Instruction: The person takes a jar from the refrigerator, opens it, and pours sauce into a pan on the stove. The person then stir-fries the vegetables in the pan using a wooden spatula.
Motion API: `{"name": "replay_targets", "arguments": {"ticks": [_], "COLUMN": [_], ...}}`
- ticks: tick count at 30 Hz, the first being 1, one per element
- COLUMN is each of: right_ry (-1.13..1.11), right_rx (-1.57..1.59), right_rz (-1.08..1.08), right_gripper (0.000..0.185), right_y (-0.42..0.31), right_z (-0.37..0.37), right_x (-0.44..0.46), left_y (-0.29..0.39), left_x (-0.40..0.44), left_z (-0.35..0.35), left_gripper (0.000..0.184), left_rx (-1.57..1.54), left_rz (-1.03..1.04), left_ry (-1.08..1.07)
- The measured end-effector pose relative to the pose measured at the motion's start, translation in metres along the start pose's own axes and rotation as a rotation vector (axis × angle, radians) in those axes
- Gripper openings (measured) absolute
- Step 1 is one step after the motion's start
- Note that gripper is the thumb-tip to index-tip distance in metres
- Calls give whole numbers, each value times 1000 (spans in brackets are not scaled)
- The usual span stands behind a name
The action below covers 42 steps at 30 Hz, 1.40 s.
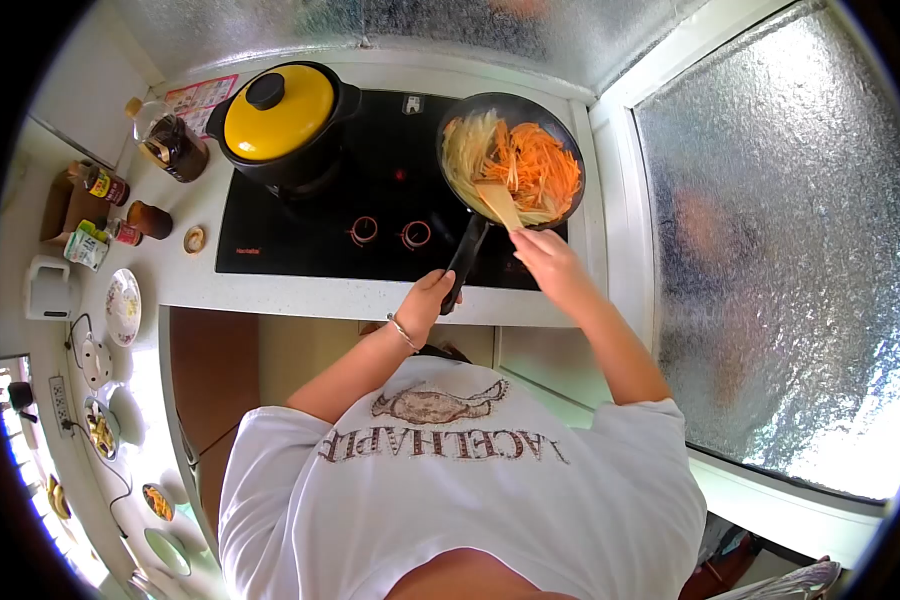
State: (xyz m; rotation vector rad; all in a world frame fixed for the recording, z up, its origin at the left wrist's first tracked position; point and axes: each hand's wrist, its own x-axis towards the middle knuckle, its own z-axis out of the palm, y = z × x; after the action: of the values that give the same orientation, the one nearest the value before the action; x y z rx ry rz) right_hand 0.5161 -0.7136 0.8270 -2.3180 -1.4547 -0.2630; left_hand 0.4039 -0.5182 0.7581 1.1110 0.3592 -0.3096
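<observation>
A dark frying pan [452,118] sits on the right side of the black cooktop. Shredded carrot [538,168] fills its right part, and pale shreds [469,150] lie along the left. My left hand [432,297] is wrapped round the pan's black handle [464,262], near its end. In my right hand [548,262] is a wooden spatula [500,204], its flat end touching the food at the lower middle of the pan. The fingers of my right hand are closed on the spatula's handle, just past the pan's near rim.
A black pot with a yellow lid [295,112] stands on the cooktop [300,236] at left. Bottles [175,148] and jars [150,220] stand further left. Plates [123,307] and bowls line the left counter. A textured glass panel [770,250] rises close on the right.
</observation>
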Motion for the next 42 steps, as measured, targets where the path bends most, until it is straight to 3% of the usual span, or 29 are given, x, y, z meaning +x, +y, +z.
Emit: {"name": "replay_targets", "arguments": {"ticks": [5, 9, 12, 16, 21, 24, 29, 35, 39, 42], "right_ry": [23, -98, 31, 259, 267, 182, 45, 154, 261, 275], "right_rx": [212, 217, 126, 169, 47, 19, 126, 90, 219, -56], "right_rz": [351, 394, 371, 474, 543, 391, 537, 386, 555, 582], "right_gripper": [26, 23, 27, 22, 20, 20, 22, 23, 22, 23], "right_y": [-12, 8, 36, 36, 79, 61, 29, 56, 62, 104], "right_z": [-68, -52, -22, -47, -15, -7, -48, -15, -46, -38], "right_x": [8, 14, 18, 13, 8, 16, 11, 21, 24, 21], "left_y": [0, 0, 2, 0, 1, 4, 4, 0, 4, 4], "left_x": [-1, -1, -1, 0, -1, -1, 0, -1, -2, -2], "left_z": [2, 3, 1, 1, 1, 2, 2, 1, 2, 5], "left_gripper": [28, 28, 27, 27, 27, 27, 27, 27, 27, 26], "left_rx": [-7, -16, 14, -24, -5, -2, 0, 1, -17, -15], "left_rz": [-14, -18, -14, -17, -18, -27, -19, -11, -27, 2], "left_ry": [13, 16, -2, 16, -2, 7, 5, -1, 6, 17]}}
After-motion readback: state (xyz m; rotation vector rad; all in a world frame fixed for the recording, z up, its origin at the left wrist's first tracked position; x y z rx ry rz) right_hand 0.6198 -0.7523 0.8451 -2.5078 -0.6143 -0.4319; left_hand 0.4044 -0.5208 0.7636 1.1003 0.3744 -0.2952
